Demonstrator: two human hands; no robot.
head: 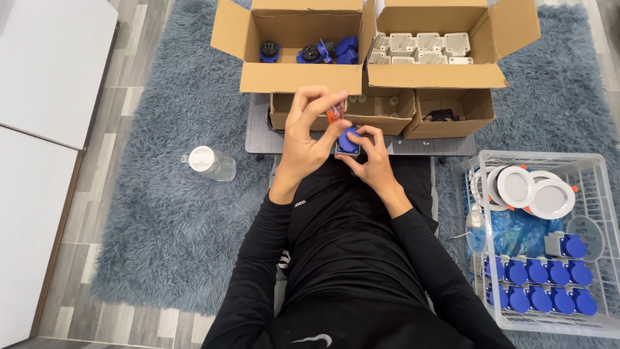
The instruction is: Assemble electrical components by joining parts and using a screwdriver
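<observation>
My right hand [369,158] holds a small grey box with a round blue cap [349,140] in front of my chest. My left hand [309,132] is raised just left of it, fingers closed on an orange-handled tool [335,113] that points down at the blue cap. Both hands hover above a dark grey low table [258,129]; the tool's tip is hidden by my fingers.
Two open cardboard boxes stand at the back: the left box [300,77] holds blue and black parts, the right box [439,76] holds white housings. A white wire basket [604,194] on the right holds several blue-capped boxes and white round lamps. A clear jar [210,163] lies on the blue rug.
</observation>
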